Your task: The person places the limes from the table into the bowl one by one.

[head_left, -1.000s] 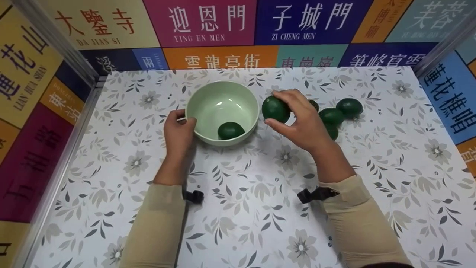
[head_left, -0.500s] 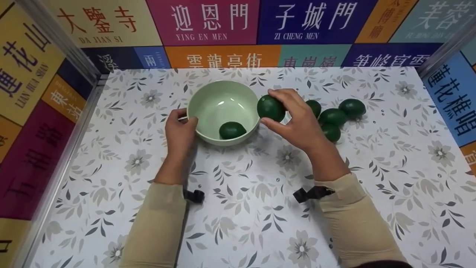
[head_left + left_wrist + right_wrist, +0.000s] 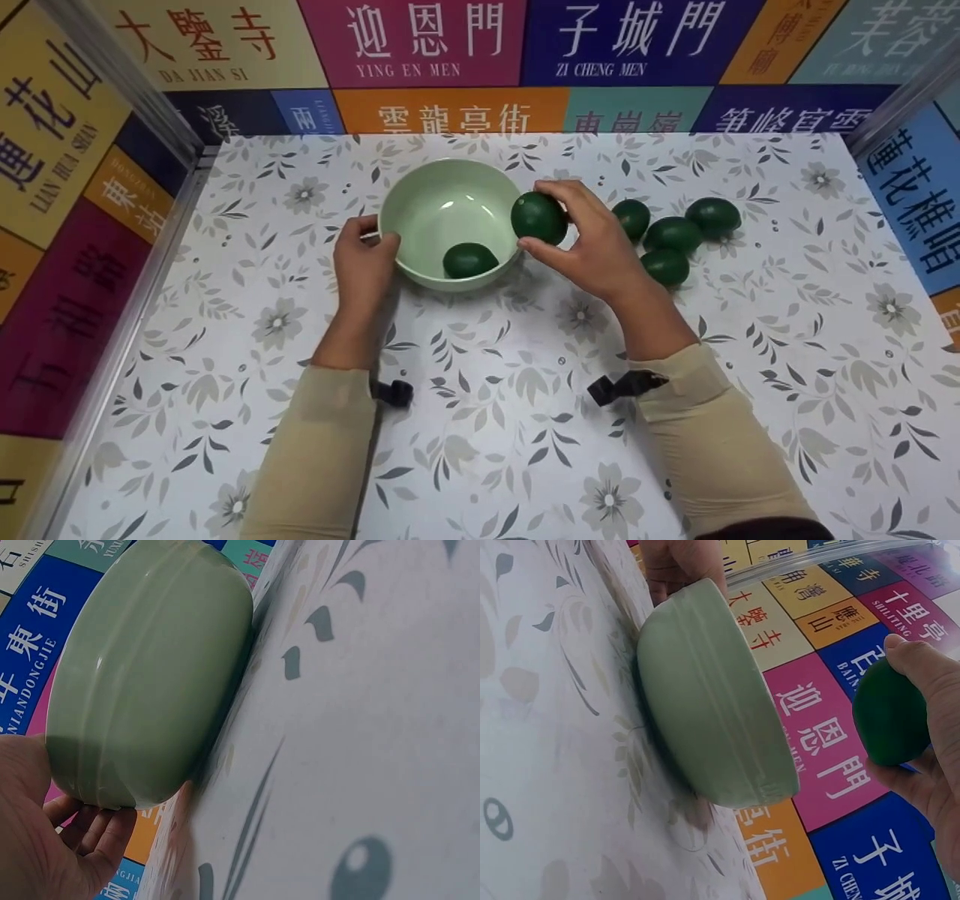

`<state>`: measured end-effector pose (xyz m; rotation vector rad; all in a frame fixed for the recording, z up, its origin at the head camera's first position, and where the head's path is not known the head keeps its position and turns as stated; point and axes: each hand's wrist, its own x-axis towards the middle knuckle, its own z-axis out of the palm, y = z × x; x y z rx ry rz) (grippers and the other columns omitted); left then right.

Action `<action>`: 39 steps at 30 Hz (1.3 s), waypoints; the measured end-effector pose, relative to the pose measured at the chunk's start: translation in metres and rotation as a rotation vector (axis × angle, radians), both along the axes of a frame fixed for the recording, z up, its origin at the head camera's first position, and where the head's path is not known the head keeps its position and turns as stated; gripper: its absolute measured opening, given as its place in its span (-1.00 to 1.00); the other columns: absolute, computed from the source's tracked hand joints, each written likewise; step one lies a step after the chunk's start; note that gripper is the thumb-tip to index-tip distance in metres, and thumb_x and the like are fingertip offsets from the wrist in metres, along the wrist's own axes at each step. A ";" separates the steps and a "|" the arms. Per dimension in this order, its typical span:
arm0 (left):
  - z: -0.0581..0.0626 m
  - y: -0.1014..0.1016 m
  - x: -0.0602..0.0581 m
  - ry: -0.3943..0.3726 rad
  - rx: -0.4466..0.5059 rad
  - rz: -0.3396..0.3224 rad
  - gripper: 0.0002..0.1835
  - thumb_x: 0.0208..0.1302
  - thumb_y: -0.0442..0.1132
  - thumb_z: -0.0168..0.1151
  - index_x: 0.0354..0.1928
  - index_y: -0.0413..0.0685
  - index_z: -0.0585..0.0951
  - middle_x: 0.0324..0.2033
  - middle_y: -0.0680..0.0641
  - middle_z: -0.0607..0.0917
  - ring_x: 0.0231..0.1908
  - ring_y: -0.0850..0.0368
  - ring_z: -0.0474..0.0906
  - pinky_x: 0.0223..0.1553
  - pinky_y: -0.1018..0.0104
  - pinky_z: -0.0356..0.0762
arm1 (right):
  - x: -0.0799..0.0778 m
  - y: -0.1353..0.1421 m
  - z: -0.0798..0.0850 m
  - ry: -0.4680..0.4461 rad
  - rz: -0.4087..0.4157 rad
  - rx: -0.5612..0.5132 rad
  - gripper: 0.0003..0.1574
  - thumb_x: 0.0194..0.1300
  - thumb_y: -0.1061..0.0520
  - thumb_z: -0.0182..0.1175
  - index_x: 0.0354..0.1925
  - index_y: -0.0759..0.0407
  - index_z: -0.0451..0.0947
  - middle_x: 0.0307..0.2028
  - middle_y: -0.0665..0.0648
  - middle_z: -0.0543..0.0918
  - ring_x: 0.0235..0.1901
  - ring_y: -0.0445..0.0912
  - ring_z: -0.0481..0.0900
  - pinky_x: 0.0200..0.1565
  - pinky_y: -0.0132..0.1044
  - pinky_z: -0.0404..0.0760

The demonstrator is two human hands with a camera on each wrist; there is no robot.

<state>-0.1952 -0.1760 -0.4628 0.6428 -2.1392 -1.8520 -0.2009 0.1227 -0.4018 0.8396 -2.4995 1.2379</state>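
On the left, the left hand [image 3: 364, 262] keeps pinching the bowl [image 3: 420, 202] by its rim; one fruit [image 3: 470, 260] sits inside, near side. In comes the right hand [image 3: 596, 244], drifting left, gripping another fruit [image 3: 537, 219], now raised at the bowl's right edge: the carry looks nearly done. Farther right, four loose fruits [image 3: 673, 235] come into fuller view.

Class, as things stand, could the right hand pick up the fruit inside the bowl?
Probably not: the right hand holds another green fruit, though the bowl is open above, leaving the fruit inside uncovered.
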 end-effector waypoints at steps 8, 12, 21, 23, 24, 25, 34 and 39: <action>0.000 0.001 0.001 0.001 0.026 0.009 -0.65 0.23 -0.36 0.17 0.07 -0.14 0.63 -0.01 -0.15 0.69 -0.12 0.03 0.67 -0.20 0.30 0.67 | -0.003 -0.008 -0.009 0.042 0.027 0.003 -0.21 0.25 -0.03 0.49 0.34 0.21 0.47 0.27 0.22 0.55 0.22 0.00 0.55 0.20 -0.10 0.63; -0.002 0.000 0.002 0.006 0.045 0.009 -0.65 0.23 -0.37 0.17 0.07 -0.14 0.63 -0.04 -0.15 0.68 -0.12 0.00 0.68 -0.21 0.28 0.69 | -0.004 -0.011 -0.012 0.062 0.031 0.004 -0.22 0.27 -0.05 0.48 0.32 0.21 0.47 0.25 0.22 0.55 0.23 0.00 0.54 0.23 -0.10 0.62; -0.002 -0.003 0.002 0.022 -0.005 -0.012 -0.64 0.22 -0.36 0.16 0.08 -0.17 0.62 -0.04 -0.16 0.69 -0.14 0.05 0.69 -0.22 0.31 0.65 | -0.006 -0.016 -0.018 0.074 0.008 0.021 -0.21 0.26 -0.09 0.48 0.34 0.16 0.48 0.26 0.21 0.53 0.27 0.01 0.53 0.29 -0.08 0.57; -0.001 -0.002 0.001 0.011 -0.006 -0.010 -0.63 0.23 -0.35 0.16 0.10 -0.17 0.61 -0.01 -0.16 0.68 -0.13 0.06 0.69 -0.21 0.32 0.65 | -0.007 -0.016 -0.019 0.075 0.007 0.021 -0.21 0.26 -0.09 0.48 0.34 0.17 0.48 0.26 0.22 0.53 0.27 0.02 0.53 0.30 -0.07 0.56; -0.001 -0.002 0.001 0.004 -0.003 -0.008 -0.63 0.24 -0.35 0.16 0.11 -0.16 0.61 0.00 -0.15 0.68 -0.12 0.06 0.69 -0.21 0.32 0.66 | -0.007 -0.017 -0.020 0.075 0.007 0.022 -0.20 0.26 -0.09 0.48 0.34 0.17 0.48 0.26 0.23 0.53 0.27 0.03 0.52 0.30 -0.07 0.56; 0.000 -0.001 0.000 0.002 0.005 -0.009 -0.63 0.24 -0.36 0.16 0.11 -0.17 0.61 0.01 -0.16 0.68 -0.11 0.06 0.69 -0.21 0.31 0.66 | -0.008 -0.017 -0.020 0.073 0.008 0.021 -0.20 0.26 -0.08 0.48 0.34 0.18 0.48 0.26 0.23 0.53 0.27 0.03 0.52 0.31 -0.07 0.55; -0.002 0.000 0.000 0.014 0.037 -0.002 -0.64 0.24 -0.37 0.17 0.09 -0.16 0.61 -0.04 -0.16 0.69 -0.12 0.00 0.71 -0.23 0.30 0.68 | -0.010 -0.022 -0.025 0.068 0.045 0.010 -0.19 0.26 -0.04 0.48 0.34 0.27 0.46 0.24 0.26 0.53 0.25 0.06 0.53 0.31 -0.06 0.54; -0.003 0.000 0.000 0.031 0.031 0.001 -0.65 0.22 -0.37 0.17 0.07 -0.17 0.62 -0.03 -0.17 0.69 -0.13 0.00 0.69 -0.23 0.29 0.68 | -0.012 -0.024 -0.028 0.090 0.057 0.004 -0.20 0.26 -0.04 0.48 0.33 0.26 0.47 0.24 0.27 0.53 0.25 0.06 0.53 0.34 -0.09 0.52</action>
